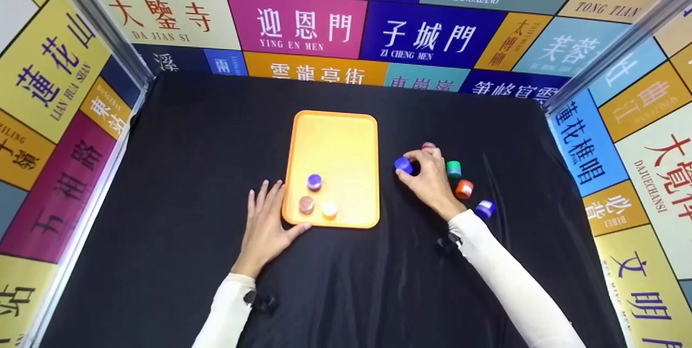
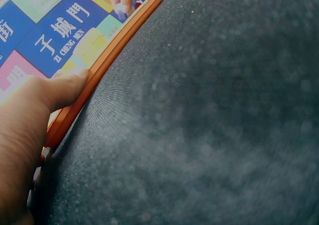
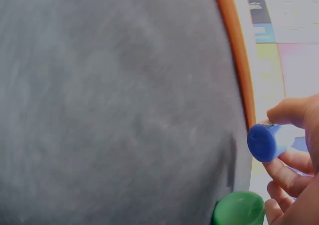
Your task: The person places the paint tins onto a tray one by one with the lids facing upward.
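My right hand (image 1: 430, 175) pinches a small blue jar (image 1: 403, 165) between thumb and fingers, right of the orange tray (image 1: 335, 142). In the right wrist view the round blue end of the jar (image 3: 262, 143) faces the camera, above a green jar (image 3: 239, 210). My left hand (image 1: 265, 232) lies at the tray's near left corner. Its fingers are stretched along the left side and its thumb (image 2: 70, 88) touches the near rim. Inside the tray stand a purple jar (image 1: 314, 182), a brown jar (image 1: 306, 205) and a pale cream jar (image 1: 329, 209).
Around the right hand on the black cloth (image 1: 216, 132) are a pink jar (image 1: 428, 146), partly hidden by the fingers, a red-orange jar (image 1: 464, 189) and another blue jar (image 1: 485, 209). Colourful printed walls (image 1: 303, 29) enclose the table at the back and sides.
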Demonstrator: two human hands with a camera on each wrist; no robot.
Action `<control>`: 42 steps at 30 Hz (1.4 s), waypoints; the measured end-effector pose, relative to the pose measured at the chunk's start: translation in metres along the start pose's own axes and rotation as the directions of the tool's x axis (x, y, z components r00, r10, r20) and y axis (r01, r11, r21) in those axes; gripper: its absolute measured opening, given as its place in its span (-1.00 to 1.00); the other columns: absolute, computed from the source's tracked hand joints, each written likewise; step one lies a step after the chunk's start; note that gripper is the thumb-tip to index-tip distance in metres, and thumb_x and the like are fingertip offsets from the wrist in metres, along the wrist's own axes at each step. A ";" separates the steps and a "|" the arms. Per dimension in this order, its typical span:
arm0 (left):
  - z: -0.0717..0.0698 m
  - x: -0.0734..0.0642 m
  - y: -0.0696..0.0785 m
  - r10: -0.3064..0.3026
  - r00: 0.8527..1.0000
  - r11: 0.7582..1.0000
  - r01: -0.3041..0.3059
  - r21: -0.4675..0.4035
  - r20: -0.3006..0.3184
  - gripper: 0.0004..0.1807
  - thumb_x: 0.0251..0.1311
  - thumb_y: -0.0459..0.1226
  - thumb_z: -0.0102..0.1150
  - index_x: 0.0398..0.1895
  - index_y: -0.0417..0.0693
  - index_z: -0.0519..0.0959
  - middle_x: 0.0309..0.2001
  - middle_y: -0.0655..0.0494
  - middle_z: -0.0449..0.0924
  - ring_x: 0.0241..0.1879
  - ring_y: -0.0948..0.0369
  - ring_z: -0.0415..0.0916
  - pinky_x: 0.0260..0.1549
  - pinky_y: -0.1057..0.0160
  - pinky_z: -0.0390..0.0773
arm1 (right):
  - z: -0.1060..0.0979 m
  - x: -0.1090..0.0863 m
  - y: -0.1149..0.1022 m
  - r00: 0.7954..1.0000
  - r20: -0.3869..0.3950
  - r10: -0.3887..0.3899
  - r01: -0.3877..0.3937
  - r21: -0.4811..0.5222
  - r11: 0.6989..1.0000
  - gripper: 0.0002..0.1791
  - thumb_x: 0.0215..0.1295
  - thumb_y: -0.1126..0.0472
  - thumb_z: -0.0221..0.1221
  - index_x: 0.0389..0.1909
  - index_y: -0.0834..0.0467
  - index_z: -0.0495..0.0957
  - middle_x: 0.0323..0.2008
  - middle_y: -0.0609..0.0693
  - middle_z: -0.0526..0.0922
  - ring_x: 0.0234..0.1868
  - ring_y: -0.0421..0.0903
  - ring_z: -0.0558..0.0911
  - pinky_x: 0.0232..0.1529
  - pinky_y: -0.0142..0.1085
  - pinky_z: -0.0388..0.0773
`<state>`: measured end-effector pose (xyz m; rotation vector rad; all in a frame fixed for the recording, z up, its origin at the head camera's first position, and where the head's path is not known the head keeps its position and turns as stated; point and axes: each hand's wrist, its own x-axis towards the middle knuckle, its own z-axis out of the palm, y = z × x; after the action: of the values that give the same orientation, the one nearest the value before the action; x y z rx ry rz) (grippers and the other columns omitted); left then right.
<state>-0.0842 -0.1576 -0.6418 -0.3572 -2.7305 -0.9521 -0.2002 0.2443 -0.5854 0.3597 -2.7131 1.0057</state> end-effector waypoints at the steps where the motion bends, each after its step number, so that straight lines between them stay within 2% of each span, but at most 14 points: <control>1: 0.000 0.000 0.000 0.002 1.000 1.000 -0.002 0.001 -0.002 0.21 0.13 0.32 0.53 0.64 -0.28 0.36 0.66 -0.22 0.29 0.72 -0.27 0.00 0.71 -0.33 -0.25 | -0.001 0.000 -0.002 1.000 0.000 0.014 -0.014 0.028 0.999 -0.57 0.17 0.21 0.58 0.02 0.30 0.74 -0.07 0.23 0.77 0.28 0.28 0.49 0.40 0.12 0.36; 7: 0.000 0.000 -0.001 0.002 1.000 1.000 -0.002 0.005 -0.002 0.21 0.14 0.32 0.52 0.65 -0.28 0.35 0.67 -0.21 0.29 0.73 -0.26 -0.01 0.71 -0.32 -0.25 | 0.002 -0.005 -0.008 0.998 -0.001 0.065 -0.064 0.142 0.988 -0.56 0.20 0.24 0.58 0.07 0.28 0.74 0.00 0.21 0.77 0.17 0.19 0.54 0.28 -0.04 0.44; 12: 0.001 0.000 -0.001 -0.002 1.000 1.000 0.002 0.004 0.004 0.21 0.14 0.33 0.51 0.65 -0.28 0.35 0.67 -0.21 0.29 0.73 -0.24 -0.01 0.71 -0.31 -0.27 | 0.009 -0.014 -0.013 0.997 -0.011 0.076 -0.073 0.171 0.983 -0.55 0.19 0.23 0.60 0.08 0.24 0.75 0.07 0.21 0.71 0.21 0.17 0.58 0.28 -0.03 0.48; 16: 0.001 0.000 -0.001 0.000 1.000 1.000 0.000 0.004 0.001 0.21 0.14 0.32 0.53 0.64 -0.29 0.35 0.66 -0.22 0.30 0.73 -0.25 0.00 0.71 -0.33 -0.25 | 0.016 -0.021 -0.018 0.999 -0.023 0.042 -0.037 0.181 0.983 -0.55 0.20 0.21 0.61 0.08 0.20 0.75 0.08 0.18 0.69 0.24 0.15 0.57 0.28 0.00 0.48; 23: 0.001 0.001 0.000 -0.002 1.000 1.000 0.002 0.006 0.004 0.21 0.13 0.32 0.53 0.64 -0.29 0.35 0.66 -0.21 0.30 0.73 -0.25 0.00 0.71 -0.32 -0.25 | 0.028 -0.030 -0.027 0.999 -0.035 -0.033 0.040 0.232 0.972 -0.57 0.20 0.26 0.62 0.07 0.21 0.75 0.04 0.15 0.71 0.22 0.12 0.55 0.32 -0.09 0.49; 33: 0.001 0.000 -0.001 0.002 1.000 1.000 -0.002 0.014 -0.001 0.21 0.13 0.31 0.54 0.64 -0.30 0.36 0.66 -0.21 0.31 0.72 -0.26 0.02 0.71 -0.32 -0.24 | 0.043 -0.035 -0.037 0.988 -0.046 -0.145 0.152 0.256 0.955 -0.56 0.17 0.28 0.64 0.06 0.21 0.76 0.02 0.13 0.70 0.20 0.13 0.55 0.26 -0.12 0.51; 42: 0.002 0.001 -0.001 0.002 1.000 1.000 -0.002 0.012 0.004 0.20 0.14 0.29 0.56 0.65 -0.29 0.35 0.67 -0.20 0.29 0.73 -0.25 0.00 0.72 -0.30 -0.26 | 0.053 -0.035 -0.042 0.982 0.001 -0.190 0.183 0.275 0.944 -0.59 0.21 0.28 0.61 0.05 0.24 0.74 0.01 0.13 0.71 0.19 0.13 0.56 0.26 -0.13 0.51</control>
<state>-0.0854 -0.1569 -0.6439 -0.3596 -2.7378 -0.9344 -0.1610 0.1833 -0.6091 0.6707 -2.5045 1.3293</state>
